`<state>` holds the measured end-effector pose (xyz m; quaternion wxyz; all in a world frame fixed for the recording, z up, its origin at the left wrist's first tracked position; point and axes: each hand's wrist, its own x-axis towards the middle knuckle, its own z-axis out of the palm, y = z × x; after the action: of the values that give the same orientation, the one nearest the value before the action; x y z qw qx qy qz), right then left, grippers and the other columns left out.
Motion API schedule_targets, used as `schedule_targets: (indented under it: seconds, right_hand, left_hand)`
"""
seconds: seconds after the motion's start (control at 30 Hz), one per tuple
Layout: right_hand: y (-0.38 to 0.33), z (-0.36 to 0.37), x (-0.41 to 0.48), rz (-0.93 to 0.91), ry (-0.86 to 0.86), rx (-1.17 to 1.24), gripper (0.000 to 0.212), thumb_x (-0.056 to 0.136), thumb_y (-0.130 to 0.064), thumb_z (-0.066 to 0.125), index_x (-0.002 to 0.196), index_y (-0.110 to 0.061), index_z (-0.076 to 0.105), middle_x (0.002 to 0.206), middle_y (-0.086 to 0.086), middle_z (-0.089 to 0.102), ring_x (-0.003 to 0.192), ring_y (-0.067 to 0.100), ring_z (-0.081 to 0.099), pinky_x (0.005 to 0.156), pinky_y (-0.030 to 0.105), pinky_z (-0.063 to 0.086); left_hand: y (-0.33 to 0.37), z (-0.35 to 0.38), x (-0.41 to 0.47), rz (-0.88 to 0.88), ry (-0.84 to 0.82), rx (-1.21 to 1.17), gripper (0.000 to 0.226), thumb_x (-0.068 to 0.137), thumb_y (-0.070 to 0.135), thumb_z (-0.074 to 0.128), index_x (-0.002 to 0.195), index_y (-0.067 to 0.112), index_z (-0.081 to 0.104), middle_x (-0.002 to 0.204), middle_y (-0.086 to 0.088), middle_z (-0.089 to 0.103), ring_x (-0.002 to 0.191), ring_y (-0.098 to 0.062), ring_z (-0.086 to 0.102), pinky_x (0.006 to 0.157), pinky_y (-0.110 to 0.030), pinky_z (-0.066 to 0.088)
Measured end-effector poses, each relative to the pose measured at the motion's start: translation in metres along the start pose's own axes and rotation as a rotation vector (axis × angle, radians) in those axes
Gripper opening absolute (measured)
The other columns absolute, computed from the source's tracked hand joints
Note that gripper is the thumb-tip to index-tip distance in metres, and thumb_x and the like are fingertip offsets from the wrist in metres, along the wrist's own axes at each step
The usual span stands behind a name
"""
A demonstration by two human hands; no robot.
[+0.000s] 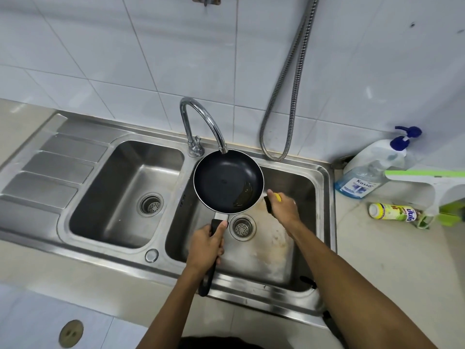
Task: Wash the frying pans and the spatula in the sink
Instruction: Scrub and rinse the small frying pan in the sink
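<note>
Two grips: pan (226, 181) left; sponge (268, 204) right

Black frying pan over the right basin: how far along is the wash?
Nothing looks finished. The black non-stick frying pan holds an oily pool near its rim; no water runs from the chrome tap. In hand: the left hand grips its handle, the right hand holds a yellow-and-black sponge. Left: scrubbing, rinsing; no other pan or spatula clearly in view.
</note>
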<state>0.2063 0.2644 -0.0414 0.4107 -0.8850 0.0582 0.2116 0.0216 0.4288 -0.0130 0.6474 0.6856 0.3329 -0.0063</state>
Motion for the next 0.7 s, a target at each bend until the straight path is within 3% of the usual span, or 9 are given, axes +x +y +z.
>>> schedule_targets:
  seconds: [0.1,0.23,0.33,0.47,0.7]
  right_hand:
    - [0.006,-0.018,0.0,-0.026,0.034,0.055,0.032,0.091,-0.048,0.068,0.107,-0.021,0.066,0.096,0.002,0.068,0.088,0.023,0.063,0.069,0.028,0.046]
    - [0.036,-0.066,0.003,-0.058,0.277,-0.1,0.051,0.086,-0.038,0.073,0.131,-0.023,0.056,0.126,0.013,0.058,0.114,0.035,0.057,0.095,0.041,0.049]
    - [0.068,-0.104,0.004,0.038,0.404,-0.166,0.06,0.085,-0.038,0.071,0.136,-0.02,0.048,0.135,0.017,0.052,0.121,0.043,0.05,0.098,0.051,0.046]
    - [0.096,-0.128,0.009,0.109,0.479,-0.156,0.071,0.084,-0.033,0.074,0.143,-0.014,0.041,0.143,0.019,0.048,0.127,0.045,0.047,0.1,0.053,0.044]
    - [0.113,-0.126,0.019,0.115,0.504,-0.215,0.071,0.086,-0.035,0.075,0.142,-0.01,0.041,0.144,0.021,0.048,0.123,0.047,0.048,0.097,0.055,0.045]
  left_hand:
    - [-0.003,0.002,-0.001,-0.019,-0.031,-0.012,0.04,0.098,0.047,0.063,0.077,0.013,0.056,0.059,0.001,0.055,0.045,-0.015,0.047,0.041,-0.029,0.043]
    - [-0.006,0.009,-0.001,-0.033,-0.072,-0.023,0.041,0.098,0.046,0.063,0.077,0.011,0.054,0.06,-0.002,0.054,0.046,-0.017,0.046,0.041,-0.029,0.042]
    - [-0.006,0.017,-0.003,-0.042,-0.109,-0.016,0.041,0.098,0.045,0.063,0.079,0.01,0.055,0.061,-0.003,0.053,0.046,-0.015,0.046,0.04,-0.029,0.041]
    - [-0.003,0.027,-0.007,-0.077,-0.152,0.0,0.039,0.099,0.043,0.062,0.083,0.008,0.057,0.063,-0.003,0.054,0.046,-0.014,0.045,0.04,-0.028,0.041]
    - [0.003,0.039,-0.012,-0.11,-0.179,-0.039,0.037,0.1,0.039,0.062,0.082,0.008,0.055,0.064,-0.003,0.051,0.046,-0.014,0.043,0.041,-0.027,0.04]
